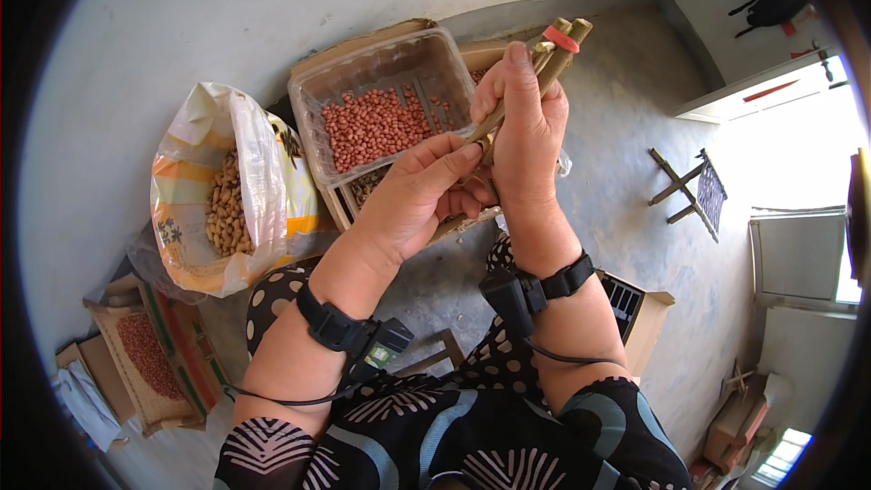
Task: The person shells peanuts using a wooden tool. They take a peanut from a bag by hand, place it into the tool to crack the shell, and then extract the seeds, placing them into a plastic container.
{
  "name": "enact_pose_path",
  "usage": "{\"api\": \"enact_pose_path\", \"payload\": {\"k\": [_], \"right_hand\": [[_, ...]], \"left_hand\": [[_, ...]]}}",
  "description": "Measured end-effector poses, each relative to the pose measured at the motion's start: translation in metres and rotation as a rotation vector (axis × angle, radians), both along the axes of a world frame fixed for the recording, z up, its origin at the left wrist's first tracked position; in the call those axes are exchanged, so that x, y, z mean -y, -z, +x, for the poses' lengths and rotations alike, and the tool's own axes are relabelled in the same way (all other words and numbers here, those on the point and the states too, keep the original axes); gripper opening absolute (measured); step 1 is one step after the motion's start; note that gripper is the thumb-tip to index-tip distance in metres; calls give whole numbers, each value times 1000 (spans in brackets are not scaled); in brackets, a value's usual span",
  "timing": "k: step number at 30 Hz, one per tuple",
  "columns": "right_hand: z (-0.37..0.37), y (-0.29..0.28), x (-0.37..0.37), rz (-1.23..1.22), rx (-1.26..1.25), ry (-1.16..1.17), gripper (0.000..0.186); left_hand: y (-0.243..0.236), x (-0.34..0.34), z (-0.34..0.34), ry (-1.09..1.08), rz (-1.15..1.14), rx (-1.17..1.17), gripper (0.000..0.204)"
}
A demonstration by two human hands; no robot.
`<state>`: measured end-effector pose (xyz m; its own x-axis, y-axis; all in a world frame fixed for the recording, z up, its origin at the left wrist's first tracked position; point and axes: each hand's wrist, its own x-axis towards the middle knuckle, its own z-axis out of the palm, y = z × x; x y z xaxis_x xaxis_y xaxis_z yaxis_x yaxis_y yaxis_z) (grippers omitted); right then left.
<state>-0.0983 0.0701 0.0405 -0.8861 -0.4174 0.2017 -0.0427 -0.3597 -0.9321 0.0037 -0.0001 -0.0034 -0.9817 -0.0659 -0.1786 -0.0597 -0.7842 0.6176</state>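
My right hand is closed around a bundle of wooden sticks with a red band near the top ends, held upright at a slant above the boxes. My left hand grips the lower part of the sticks, thumb and fingers bent, just below my right hand; what else its fingertips hold is too small to make out. Behind my hands is a clear plastic tub of shelled red peanuts, on a cardboard box. To the left stands a plastic sack of peanuts in shells.
An open box with red kernels in a woven sack lies at lower left. A folding stool stands right, near a bright doorway. A cardboard box sits beside my right arm; more boxes lie at lower right.
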Motion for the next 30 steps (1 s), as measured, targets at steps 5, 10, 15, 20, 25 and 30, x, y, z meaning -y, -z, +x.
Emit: {"api": "enact_pose_path", "payload": {"k": [5,10,15,20,25,30], "right_hand": [[2,0,2,5,-9,-1,43],[2,1,1,35,-55,13,43],[7,-2,1,123,-142,27,44],[1,-1,-1,34,-70,19,44],[-3,1,-2,18,21,18,43],[-6,1,0,-111,198,22,42]], "left_hand": [[0,-1,0,-47,46,22,13],[2,1,-1,-53,49,35,11],[4,5,0,-36,58,9,10],[2,3,1,-62,54,17,11],[1,-1,1,-100,29,67,12],[-1,-6,0,-147,-44,91,12]]}}
